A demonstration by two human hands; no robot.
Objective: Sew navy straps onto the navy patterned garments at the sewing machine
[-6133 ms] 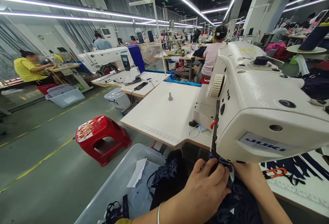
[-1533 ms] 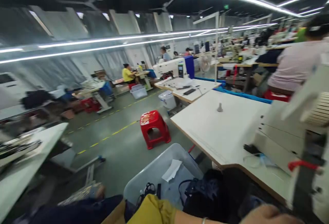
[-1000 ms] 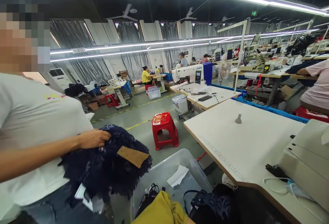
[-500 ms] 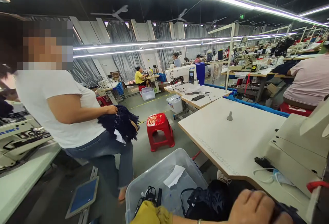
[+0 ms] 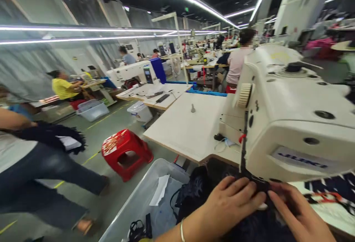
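Note:
A white JUKI sewing machine [image 5: 299,123] fills the right side of the view. Just below its head, my left hand [image 5: 224,201] presses its closed fingers onto a dark navy garment [image 5: 260,223]. From the other side my right hand [image 5: 296,205] grips the same cloth between thumb and fingers, and the two hands almost meet. A pale scrap shows between them. More dark lacy cloth [image 5: 195,186] hangs left of my hands over the clear plastic bin [image 5: 122,216]. The stitching spot is mostly hidden behind my fingers.
A white tabletop [image 5: 191,131] carries a small grey cone [image 5: 193,108]. A red stool [image 5: 126,153] stands on the floor beyond the bin. At left a person [image 5: 36,168] carries dark cloth. Navy and white pieces [image 5: 332,194] lie right of the machine.
The view has swung right, bringing the sewing machine and my right hand into sight. My left hand now rests on the garment under the machine head. The person at left appears farther left.

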